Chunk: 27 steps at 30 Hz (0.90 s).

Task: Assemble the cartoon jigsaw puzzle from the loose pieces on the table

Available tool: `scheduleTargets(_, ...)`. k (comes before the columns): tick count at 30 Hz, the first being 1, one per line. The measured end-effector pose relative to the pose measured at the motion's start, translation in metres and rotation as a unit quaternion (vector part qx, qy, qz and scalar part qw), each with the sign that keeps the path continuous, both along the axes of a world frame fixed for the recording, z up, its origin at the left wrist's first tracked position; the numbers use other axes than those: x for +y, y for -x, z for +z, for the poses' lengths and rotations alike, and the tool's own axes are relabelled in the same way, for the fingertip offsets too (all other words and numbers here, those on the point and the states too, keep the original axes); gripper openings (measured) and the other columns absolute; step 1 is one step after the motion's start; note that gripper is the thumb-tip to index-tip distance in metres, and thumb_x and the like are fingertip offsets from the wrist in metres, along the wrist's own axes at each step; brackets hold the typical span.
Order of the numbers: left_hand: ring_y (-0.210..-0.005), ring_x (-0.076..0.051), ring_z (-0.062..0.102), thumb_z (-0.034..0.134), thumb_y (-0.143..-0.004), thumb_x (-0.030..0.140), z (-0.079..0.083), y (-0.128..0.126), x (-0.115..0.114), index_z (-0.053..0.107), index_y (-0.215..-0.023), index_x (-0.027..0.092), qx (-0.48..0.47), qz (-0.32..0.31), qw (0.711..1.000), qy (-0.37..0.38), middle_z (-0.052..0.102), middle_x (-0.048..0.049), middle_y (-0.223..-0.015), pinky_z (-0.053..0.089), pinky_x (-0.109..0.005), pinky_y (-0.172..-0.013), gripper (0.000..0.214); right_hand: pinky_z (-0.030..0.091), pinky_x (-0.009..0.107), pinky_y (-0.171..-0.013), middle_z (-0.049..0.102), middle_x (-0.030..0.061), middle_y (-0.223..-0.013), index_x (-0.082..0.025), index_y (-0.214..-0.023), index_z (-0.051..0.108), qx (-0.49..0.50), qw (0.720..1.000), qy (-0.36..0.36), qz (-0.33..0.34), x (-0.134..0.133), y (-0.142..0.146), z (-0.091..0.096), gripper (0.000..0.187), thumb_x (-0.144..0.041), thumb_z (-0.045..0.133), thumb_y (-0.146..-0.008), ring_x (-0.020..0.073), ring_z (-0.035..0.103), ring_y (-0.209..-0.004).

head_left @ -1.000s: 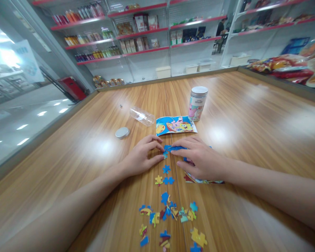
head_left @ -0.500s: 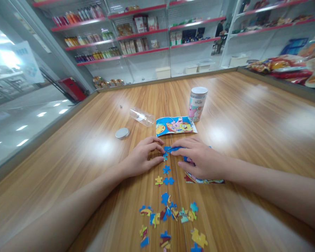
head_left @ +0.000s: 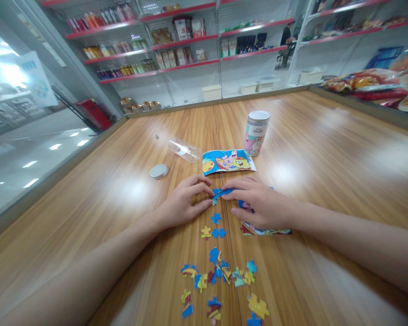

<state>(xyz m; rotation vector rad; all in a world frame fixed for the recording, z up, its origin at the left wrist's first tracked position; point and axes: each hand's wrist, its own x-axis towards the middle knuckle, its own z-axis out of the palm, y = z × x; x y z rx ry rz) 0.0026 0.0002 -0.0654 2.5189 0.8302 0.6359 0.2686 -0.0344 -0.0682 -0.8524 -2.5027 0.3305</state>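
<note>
My left hand (head_left: 187, 201) has its thumb and index finger closed at the left edge of a blue and teal puzzle piece (head_left: 215, 199). That piece lies at the left end of a blue strip of the partly joined jigsaw puzzle (head_left: 267, 232). Spread over the joined part, my right hand (head_left: 258, 201) rests its stretched fingertips on the blue strip, the thumb apart from them. Much of the joined picture is hidden beneath it. Just nearer to me lie a loose blue piece (head_left: 216, 218), another blue piece (head_left: 219, 233) and a yellow piece (head_left: 206, 232).
Several loose puzzle pieces (head_left: 217, 271) lie scattered close to me. Beyond my hands are a cartoon picture sheet (head_left: 228, 161), an upright can (head_left: 256, 133), a clear plastic jar (head_left: 184, 150) on its side and a silver lid (head_left: 158, 171). Stocked shelves (head_left: 187, 43) stand behind the table.
Both hands stay almost in place at the blue strip. The view has shifted very slightly; no piece has clearly moved.
</note>
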Motion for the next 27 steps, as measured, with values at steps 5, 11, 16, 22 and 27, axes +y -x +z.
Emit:
scheduleTargets(5, -0.117, -0.020, 0.057, 0.062, -0.092, 0.024, -0.0024, 0.0002, 0.0004, 0.066, -0.101, 0.020, 0.002, 0.003, 1.000, -0.016, 0.055, -0.0088, -0.122, 0.047, -0.040, -0.103, 0.011, 0.043, 0.048, -0.106, 0.062, 0.0112, -0.131, -0.019, -0.119, 0.068, 0.005, 1.000, -0.005, 0.022, 0.0057, -0.0029, -0.0029, 0.031, -0.026, 0.063, -0.089, 0.0259, 0.058, -0.121)
scheduleTargets(11, -0.115, -0.020, 0.058, 0.063, -0.092, 0.026, -0.0018, 0.0012, -0.0003, 0.067, -0.097, 0.019, 0.010, -0.002, 0.999, -0.032, 0.055, -0.0087, -0.121, 0.048, -0.039, -0.101, 0.009, 0.042, 0.050, -0.106, 0.064, 0.0120, -0.130, -0.018, -0.116, 0.069, 0.001, 1.000, -0.012, 0.022, 0.0073, -0.0028, -0.0029, 0.029, -0.026, 0.062, -0.089, 0.0277, 0.059, -0.120)
scheduleTargets(16, -0.104, -0.018, 0.060, 0.062, -0.092, 0.028, -0.0042, 0.0018, -0.0006, 0.068, -0.098, 0.020, 0.019, 0.006, 0.999, -0.045, 0.053, -0.0089, -0.124, 0.051, -0.039, -0.095, 0.011, 0.043, 0.050, -0.106, 0.062, 0.0125, -0.132, -0.018, -0.119, 0.068, 0.001, 1.000, -0.010, 0.028, 0.0075, -0.0037, -0.0044, 0.031, -0.028, 0.062, -0.090, 0.0277, 0.058, -0.121)
scheduleTargets(22, -0.112, -0.022, 0.056, 0.064, -0.091, 0.029, -0.0029, 0.0022, -0.0009, 0.065, -0.118, 0.022, 0.028, -0.013, 0.998, -0.060, 0.052, -0.0109, -0.128, 0.049, -0.043, -0.100, 0.028, 0.041, 0.049, -0.107, 0.061, 0.0119, -0.134, -0.019, -0.121, 0.067, -0.006, 0.999, -0.009, 0.039, 0.0076, -0.0055, -0.0022, 0.033, -0.026, 0.063, -0.089, 0.0269, 0.057, -0.123)
scheduleTargets(27, -0.098, -0.018, 0.056, 0.062, -0.093, 0.026, -0.0014, 0.0067, 0.0004, 0.073, -0.109, 0.024, 0.035, -0.038, 0.996, -0.073, 0.051, -0.0103, -0.130, 0.051, -0.041, -0.090, 0.020, 0.041, 0.048, -0.107, 0.063, 0.0113, -0.132, -0.019, -0.120, 0.068, -0.004, 0.999, -0.001, 0.055, 0.0078, -0.0047, 0.0007, 0.032, -0.025, 0.062, -0.090, 0.0258, 0.058, -0.121)
